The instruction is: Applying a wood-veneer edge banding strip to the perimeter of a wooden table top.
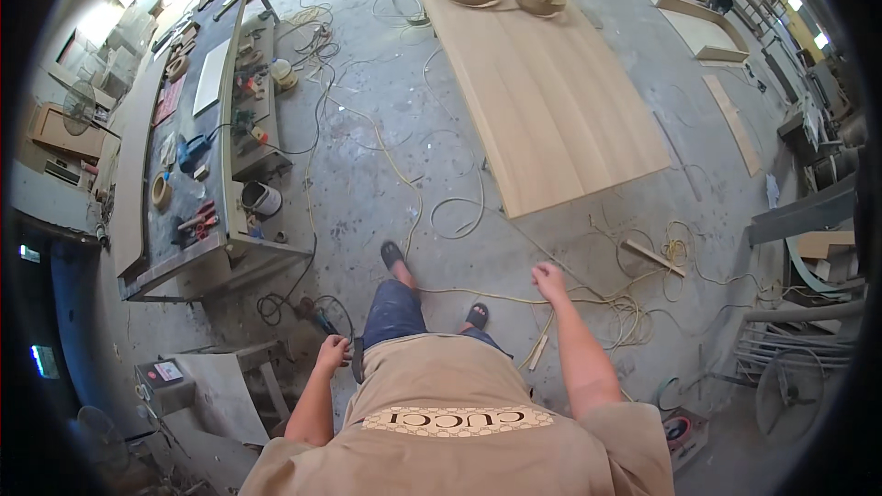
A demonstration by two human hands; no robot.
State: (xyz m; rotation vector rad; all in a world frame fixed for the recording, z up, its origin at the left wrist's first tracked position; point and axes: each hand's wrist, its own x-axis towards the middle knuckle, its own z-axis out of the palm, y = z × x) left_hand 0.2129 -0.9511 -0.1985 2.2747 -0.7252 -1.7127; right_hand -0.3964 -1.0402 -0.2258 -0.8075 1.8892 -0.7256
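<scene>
Can count two hands, both bare, well apart from each other. On the near left, beside the hip, the left hand (336, 352) with fingers loosely curled; cannot tell whether pinching anything. Just beyond, on the floor, one handheld tool (322, 321) with a dark cable beside it. To the right, held out forward, the right hand (549, 281) with fingers drawn in toward the palm; cannot tell whether gripping anything. Around and below, on the floor, yellow cord (629, 308) in loops too tangled to count.

Farther off, right of centre, one large wooden panel (560, 110), well apart from both hands. On its far part, tan belting (540, 5) in overlapping loops; cannot tell whether one piece or several.

On the left, one long worktop (170, 262), bearing one white sheet (211, 78), one blue tool (190, 152) and at least two ring-shaped rolls (162, 201). Underneath, at the near end, one tin (264, 201).

At the feet, two dark sandals (478, 316). On the floor to the right, at least three wood strips (653, 258), one longer and farther away.
</scene>
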